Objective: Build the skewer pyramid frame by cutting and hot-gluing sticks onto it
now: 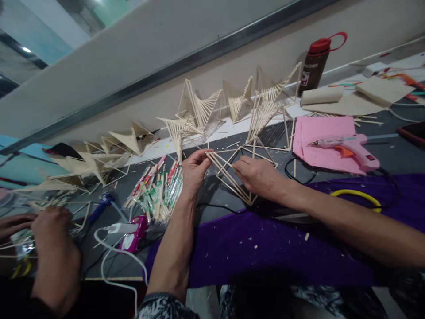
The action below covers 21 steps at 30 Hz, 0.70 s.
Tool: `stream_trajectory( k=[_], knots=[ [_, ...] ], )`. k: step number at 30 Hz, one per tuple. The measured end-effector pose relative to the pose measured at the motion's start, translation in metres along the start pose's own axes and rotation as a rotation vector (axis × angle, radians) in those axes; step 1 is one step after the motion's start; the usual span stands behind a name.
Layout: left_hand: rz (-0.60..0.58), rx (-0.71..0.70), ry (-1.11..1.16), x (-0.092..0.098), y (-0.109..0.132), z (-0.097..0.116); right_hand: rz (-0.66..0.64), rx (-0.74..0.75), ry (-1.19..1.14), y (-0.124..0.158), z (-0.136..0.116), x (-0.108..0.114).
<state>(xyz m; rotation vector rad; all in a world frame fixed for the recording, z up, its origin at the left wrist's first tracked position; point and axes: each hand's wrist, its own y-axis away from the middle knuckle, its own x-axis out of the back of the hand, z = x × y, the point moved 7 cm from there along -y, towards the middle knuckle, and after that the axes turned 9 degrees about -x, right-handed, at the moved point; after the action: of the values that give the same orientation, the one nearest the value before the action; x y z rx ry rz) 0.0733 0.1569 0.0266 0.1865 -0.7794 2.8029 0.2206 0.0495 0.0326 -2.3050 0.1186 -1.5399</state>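
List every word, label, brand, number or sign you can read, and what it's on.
Brown bottle, upper lettering: possibly "brick", too blurred to confirm.
White label on the same bottle: a mark, too small to read.
Wrapped sticks: red and green print, too small to read.
No other text is legible.

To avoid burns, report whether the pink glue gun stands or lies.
Lying: the glue gun rests on pink cloth, one side facing up.
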Motion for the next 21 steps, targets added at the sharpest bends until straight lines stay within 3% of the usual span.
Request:
stream_trajectory(
  k=[21],
  knots=[
    [0.018, 0.041, -0.031, 0.0010, 0.0004, 0.0014, -0.071, -0.005, 0.133, -0.0031, -0.0096, 0.0005]
  ],
)
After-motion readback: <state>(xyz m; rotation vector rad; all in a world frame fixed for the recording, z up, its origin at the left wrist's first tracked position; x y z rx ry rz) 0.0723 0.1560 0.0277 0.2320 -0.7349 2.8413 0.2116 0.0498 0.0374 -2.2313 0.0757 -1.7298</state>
